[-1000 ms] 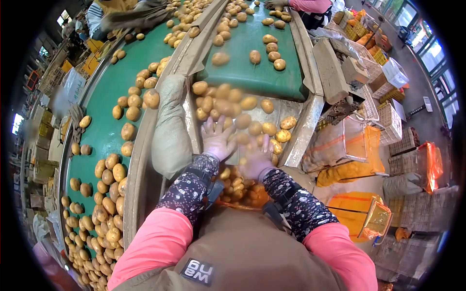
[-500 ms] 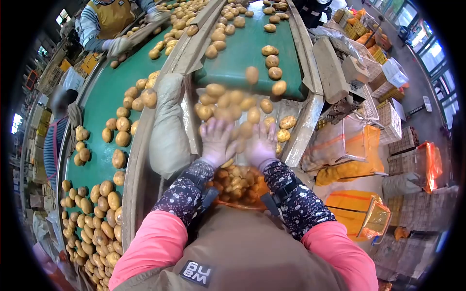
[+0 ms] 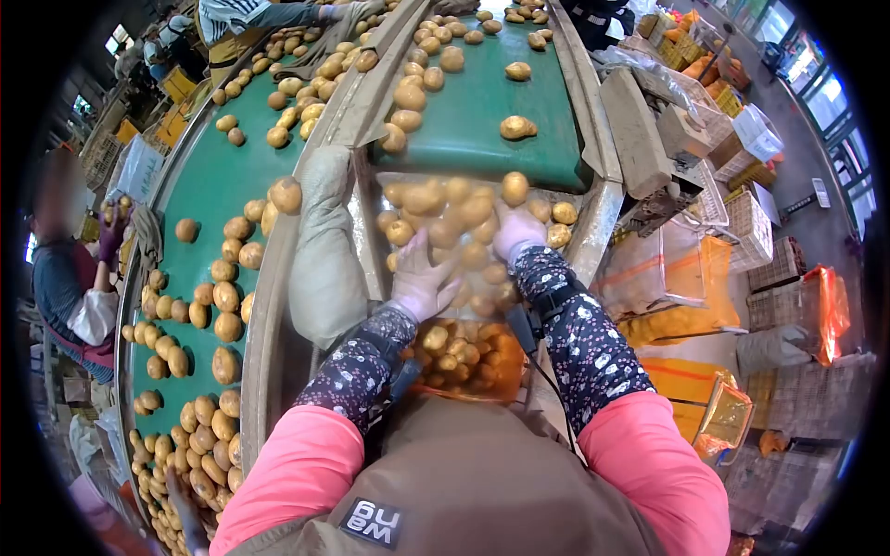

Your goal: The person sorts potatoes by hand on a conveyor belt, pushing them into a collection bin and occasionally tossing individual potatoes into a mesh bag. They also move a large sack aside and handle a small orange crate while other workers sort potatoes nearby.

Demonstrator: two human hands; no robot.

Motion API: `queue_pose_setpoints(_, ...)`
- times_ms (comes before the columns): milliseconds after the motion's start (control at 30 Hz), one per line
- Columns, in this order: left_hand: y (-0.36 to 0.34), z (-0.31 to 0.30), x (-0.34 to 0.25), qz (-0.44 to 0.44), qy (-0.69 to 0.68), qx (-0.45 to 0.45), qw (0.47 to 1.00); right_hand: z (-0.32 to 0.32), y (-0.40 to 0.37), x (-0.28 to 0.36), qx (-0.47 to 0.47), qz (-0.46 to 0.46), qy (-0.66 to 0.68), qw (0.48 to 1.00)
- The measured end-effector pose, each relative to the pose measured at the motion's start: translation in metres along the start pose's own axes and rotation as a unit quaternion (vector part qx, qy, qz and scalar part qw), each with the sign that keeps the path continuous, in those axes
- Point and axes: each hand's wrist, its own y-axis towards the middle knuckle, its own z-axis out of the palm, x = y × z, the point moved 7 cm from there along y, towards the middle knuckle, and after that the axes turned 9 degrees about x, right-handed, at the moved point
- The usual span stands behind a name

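My left hand (image 3: 424, 280), in a pale glove, is spread open on the left of the metal chute (image 3: 371, 248), beside tumbling potatoes (image 3: 436, 206) smeared by motion. On the right of the chute, my right hand (image 3: 519, 232) is among the potatoes, its fingers bent forward and mostly hidden. One potato (image 3: 514, 188) shows just beyond its fingers, and a few more lie to its right. Below both hands, close to my apron, an orange mesh bag (image 3: 505, 363) holds many potatoes.
Ahead, a green conveyor belt (image 3: 464, 139) carries potatoes towards the chute. A second green belt (image 3: 199, 246) with potatoes runs along the left, where a person (image 3: 69, 269) stands holding potatoes. A grey padded bundle (image 3: 324, 250) lines the chute's left edge. Orange mesh bags (image 3: 686, 371) and crates (image 3: 746, 232) stand right.
My right hand has moved right and slightly forward, its fingers no longer spread in view. The left hand stays spread. Potatoes have tumbled down, and the belts' potatoes have shifted.
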Motion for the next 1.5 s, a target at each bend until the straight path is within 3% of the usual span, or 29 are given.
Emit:
queue_pose_setpoints(100,-0.003,0.002,-0.004,0.052,-0.061,0.078,0.994,0.003,-0.002,0.004,-0.007,0.016,-0.073,0.997)
queue_pose_setpoints(133,-0.006,-0.001,-0.007,0.1,-0.063,0.031,0.993,0.005,-0.002,0.003,-0.016,0.006,-0.058,0.998)
queue_pose_setpoints(233,-0.011,0.012,-0.018,0.181,-0.003,0.048,0.982,0.004,-0.005,-0.002,-0.023,-0.057,0.043,0.997)
queue_pose_setpoints(300,-0.005,0.013,-0.015,0.143,-0.001,0.027,0.989,0.012,-0.001,0.0,-0.056,-0.123,0.241,0.961)
queue_pose_setpoints(333,0.0,0.013,-0.013,0.11,0.003,0.021,0.994,0.013,-0.001,-0.003,-0.07,-0.153,0.335,0.927)
queue_pose_setpoints(367,0.006,0.013,-0.01,0.076,0.008,0.015,0.997,0.023,0.003,-0.013,-0.017,-0.121,0.466,0.876)
queue_pose_setpoints(433,0.01,0.017,-0.008,0.068,0.018,0.025,0.997,0.024,-0.012,-0.005,0.085,-0.049,0.697,0.71)
queue_pose_setpoints(467,0.011,0.016,-0.009,0.063,0.017,0.032,0.997,0.018,-0.019,-0.001,0.088,-0.089,0.742,0.658)
queue_pose_setpoints(533,0.014,0.017,-0.007,0.062,0.017,0.04,0.997,0.016,-0.007,-0.007,-0.036,-0.24,0.571,0.785)
queue_pose_setpoints(600,0.015,0.018,-0.005,0.065,0.017,0.041,0.997,0.024,-0.004,-0.016,-0.027,-0.25,0.634,0.731)
queue_pose_setpoints(667,0.017,0.017,-0.007,0.078,0.029,0.048,0.995,0.009,-0.035,0.013,0.113,-0.107,0.879,0.451)
queue_pose_setpoints(767,0.013,0.02,-0.008,0.117,0.025,0.066,0.991,0.025,-0.02,-0.008,0.075,-0.044,0.766,0.637)
queue_pose_setpoints(867,0.001,0.026,-0.01,0.164,0.028,0.072,0.983,0.024,-0.02,-0.004,0.061,-0.04,0.591,0.803)
queue_pose_setpoints(1067,-0.013,0.027,-0.016,0.228,0.06,0.049,0.971,0.0,-0.037,0.056,-0.072,-0.232,0.342,0.908)
queue_pose_setpoints(1133,-0.013,0.028,-0.018,0.224,0.061,0.081,0.969,0.004,-0.039,0.085,-0.047,-0.229,0.143,0.962)
queue_pose_setpoints(1200,-0.017,0.044,-0.017,0.176,0.075,0.235,0.953,0.012,-0.036,0.115,-0.01,-0.168,-0.088,0.982)
queue_pose_setpoints(1267,-0.027,0.065,-0.013,0.115,0.058,0.358,0.925,0.032,-0.027,0.118,0.022,-0.146,-0.167,0.975)
queue_pose_setpoints(1300,-0.032,0.065,-0.016,0.144,0.064,0.31,0.938,0.045,-0.02,0.115,0.039,-0.134,-0.207,0.968)
queue_pose_setpoints(1367,-0.049,0.06,-0.019,0.201,0.076,0.21,0.954,0.065,-0.012,0.11,-0.028,-0.157,-0.205,0.966)
queue_pose_setpoints(1433,-0.051,0.052,-0.019,0.21,0.06,0.166,0.962,0.074,-0.012,0.105,-0.068,-0.207,-0.163,0.962)
queue_pose_setpoints(1500,-0.048,0.04,-0.021,0.232,0.038,0.129,0.963,0.084,0.001,0.1,-0.039,-0.164,-0.196,0.966)
